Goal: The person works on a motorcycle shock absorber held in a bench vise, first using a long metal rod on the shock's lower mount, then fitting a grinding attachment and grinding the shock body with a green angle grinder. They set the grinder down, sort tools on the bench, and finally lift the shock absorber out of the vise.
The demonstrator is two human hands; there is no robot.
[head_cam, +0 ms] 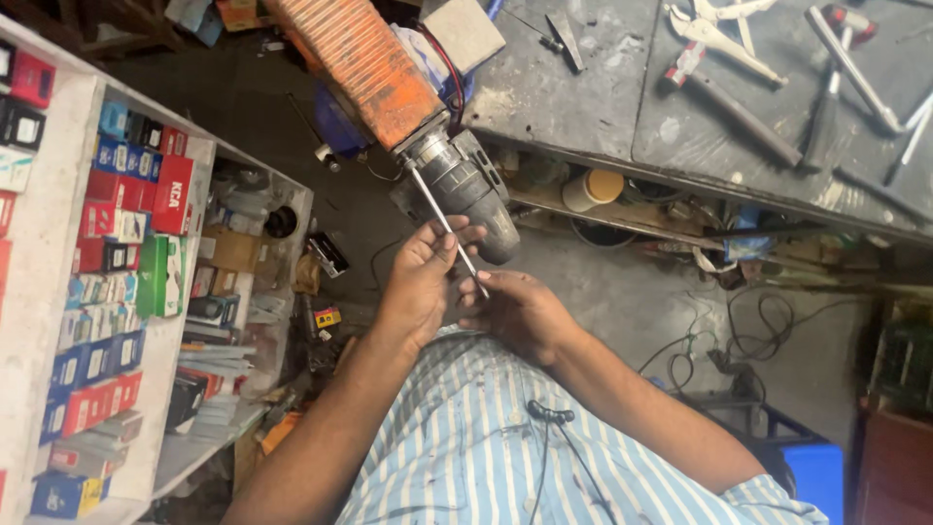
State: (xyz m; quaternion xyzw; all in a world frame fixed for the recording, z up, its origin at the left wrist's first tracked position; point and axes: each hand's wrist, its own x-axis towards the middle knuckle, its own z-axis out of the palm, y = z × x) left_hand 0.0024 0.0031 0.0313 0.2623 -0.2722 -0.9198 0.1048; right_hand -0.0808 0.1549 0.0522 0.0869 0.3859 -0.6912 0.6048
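Note:
A long orange ribbed machine body (364,63) lies slanted in front of me, ending in a dark grey metal cylinder (476,194). A thin metal rod (434,209) runs from the joint between the orange body and the cylinder down to my hands. My left hand (420,282) is closed around the middle of the rod, its fingers touching the cylinder's side. My right hand (520,313) pinches the rod's lower end with its fingertips. My striped shirt (486,437) fills the bottom of the view.
A white shelf unit (39,292) at the left carries several small red, blue and green boxes. A dark workbench (622,107) at the top right bears locking pliers (714,34) and wrenches (855,63). Cables (758,331) lie on the floor; a blue box (816,472) stands lower right.

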